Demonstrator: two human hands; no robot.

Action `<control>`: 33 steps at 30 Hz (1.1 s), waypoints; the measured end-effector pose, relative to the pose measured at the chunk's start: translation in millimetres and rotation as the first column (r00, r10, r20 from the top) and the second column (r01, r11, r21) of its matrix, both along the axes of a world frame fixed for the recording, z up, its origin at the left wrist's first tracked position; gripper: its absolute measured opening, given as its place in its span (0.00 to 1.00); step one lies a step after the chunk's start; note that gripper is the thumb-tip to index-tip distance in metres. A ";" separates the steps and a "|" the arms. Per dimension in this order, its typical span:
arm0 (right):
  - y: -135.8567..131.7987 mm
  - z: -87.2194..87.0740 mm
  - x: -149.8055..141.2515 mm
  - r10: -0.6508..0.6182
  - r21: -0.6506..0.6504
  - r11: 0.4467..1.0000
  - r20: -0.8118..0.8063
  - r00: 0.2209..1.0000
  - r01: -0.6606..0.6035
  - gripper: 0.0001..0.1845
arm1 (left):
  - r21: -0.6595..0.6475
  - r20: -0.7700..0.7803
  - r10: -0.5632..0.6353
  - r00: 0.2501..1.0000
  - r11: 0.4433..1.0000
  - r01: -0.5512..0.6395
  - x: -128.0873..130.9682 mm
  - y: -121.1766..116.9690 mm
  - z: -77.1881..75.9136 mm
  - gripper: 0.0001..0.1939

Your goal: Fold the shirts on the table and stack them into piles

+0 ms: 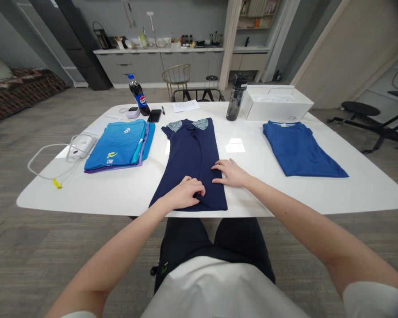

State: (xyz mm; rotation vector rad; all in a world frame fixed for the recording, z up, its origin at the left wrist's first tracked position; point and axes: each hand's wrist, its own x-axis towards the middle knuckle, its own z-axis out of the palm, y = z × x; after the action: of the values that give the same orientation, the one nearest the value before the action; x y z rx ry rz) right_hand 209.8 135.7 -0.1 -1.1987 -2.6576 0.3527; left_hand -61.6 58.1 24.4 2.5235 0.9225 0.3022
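A dark navy short-sleeved garment [192,154] lies on the white table with its collar end away from me. Its right side is folded inward over the front, and pale patterned patches show near the shoulders. Close to the hem, my left hand [187,193] is closed, its curled fingers pinching a bit of the folded cloth and lifting it slightly. My right hand [231,173] rests open on the garment's right edge, fingers spread, partly on the fabric and partly over the tabletop.
Folded blue and purple shirts [119,141] are stacked at left, beside a white power strip [82,145] with its cable. A folded blue shirt [301,150] lies at right. Behind stand a cola bottle [139,96], a phone [154,115], a dark water bottle [236,99] and a white box [275,106].
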 end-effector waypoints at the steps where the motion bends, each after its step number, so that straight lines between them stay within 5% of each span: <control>1: -6.4 -0.3 -0.6 0.012 0.002 1.000 -0.012 1.000 -0.012 0.35 | 0.011 -0.012 -0.003 1.000 1.000 0.003 -1.4 -7.0 -1.8 0.05; 3: -20.4 -1.4 -1.8 0.048 -0.002 0.999 -0.030 0.998 -0.048 0.37 | 0.024 -0.027 -0.002 1.000 1.000 0.002 -2.4 -20.3 -4.0 0.01; 9: -56.5 -3.1 -3.3 0.140 -0.058 0.989 0.016 0.990 -0.139 0.44 | -0.012 0.042 0.033 0.999 0.999 -0.033 0.5 -36.6 -3.5 0.14; 13: -59.6 0.5 -5.3 0.141 -0.054 0.989 0.039 0.989 -0.139 0.47 | 0.115 -0.025 0.096 0.995 0.989 -0.093 2.1 -31.4 -8.6 0.14; 18: -56.0 0.2 -8.4 0.173 -0.058 0.984 0.055 0.983 -0.170 0.50 | 0.088 -0.055 0.046 0.997 0.995 -0.041 1.5 -31.9 -15.6 0.12; 23: -36.8 -7.0 -14.6 0.116 -0.019 0.993 0.048 0.992 -0.115 0.31 | -0.067 0.078 0.052 0.996 0.997 -0.047 1.0 -24.8 -12.4 0.12; 26: -6.6 -13.2 -24.5 -0.026 0.052 0.998 0.034 0.999 0.024 0.26 | -0.094 0.111 0.195 0.974 0.978 -0.186 -5.0 0.0 -8.6 0.14; 29: 35.0 -16.7 -36.4 -0.147 0.127 0.981 -0.005 0.989 0.146 0.22 | 0.008 0.058 0.423 0.904 0.905 -0.424 -19.5 37.5 -8.4 0.14; 33: 95.6 -15.6 -50.4 -0.328 0.135 0.931 -0.106 0.939 0.340 0.18 | 0.199 -0.045 0.719 0.694 0.687 -0.699 -45.8 80.7 -15.3 0.12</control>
State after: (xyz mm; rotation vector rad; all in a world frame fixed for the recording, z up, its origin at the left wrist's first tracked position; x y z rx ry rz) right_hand 159.4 231.2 -15.8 -1.5165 -2.3049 0.1357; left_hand -107.4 138.8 9.1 2.2108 2.0006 0.4766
